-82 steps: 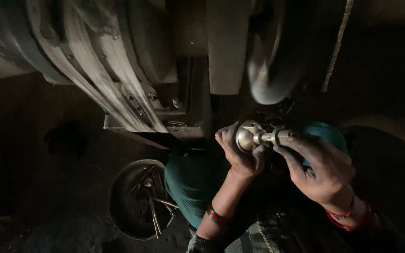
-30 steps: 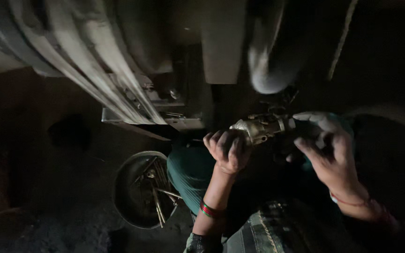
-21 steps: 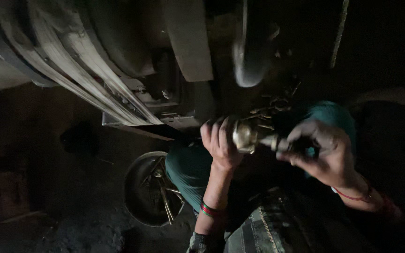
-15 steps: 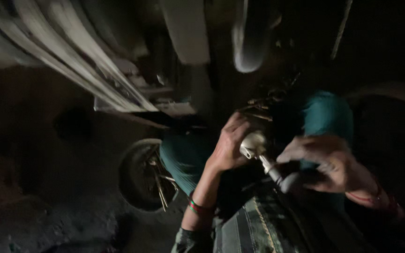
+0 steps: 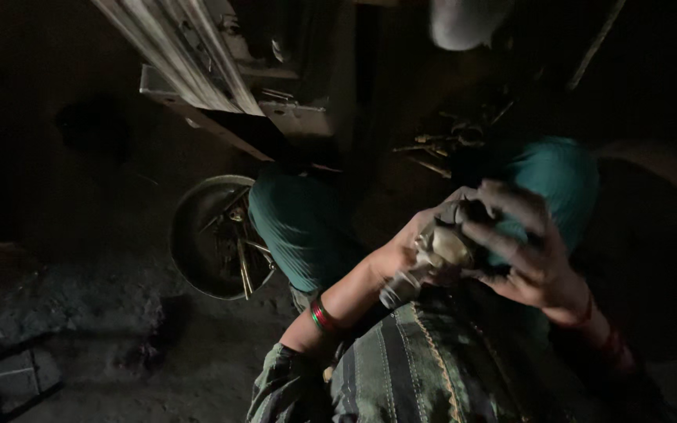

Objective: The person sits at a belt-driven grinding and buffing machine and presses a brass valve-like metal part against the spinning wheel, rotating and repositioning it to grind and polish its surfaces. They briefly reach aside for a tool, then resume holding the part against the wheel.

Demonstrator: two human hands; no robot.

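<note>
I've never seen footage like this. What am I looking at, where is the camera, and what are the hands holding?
The camera sits on a person's head and looks down at their own two bare hands; there is no robot. The left hand and the right hand together hold a small, pale metal part close to the lap. Teal-clad knees show below. On the dark, dusty floor stands a round metal pan with thin metal rods in it. Above looms a large grimy machine. The scene is very dim.

A dim workshop: belt-driven machine (image 5: 221,70), pan of metal rods (image 5: 217,239).
</note>
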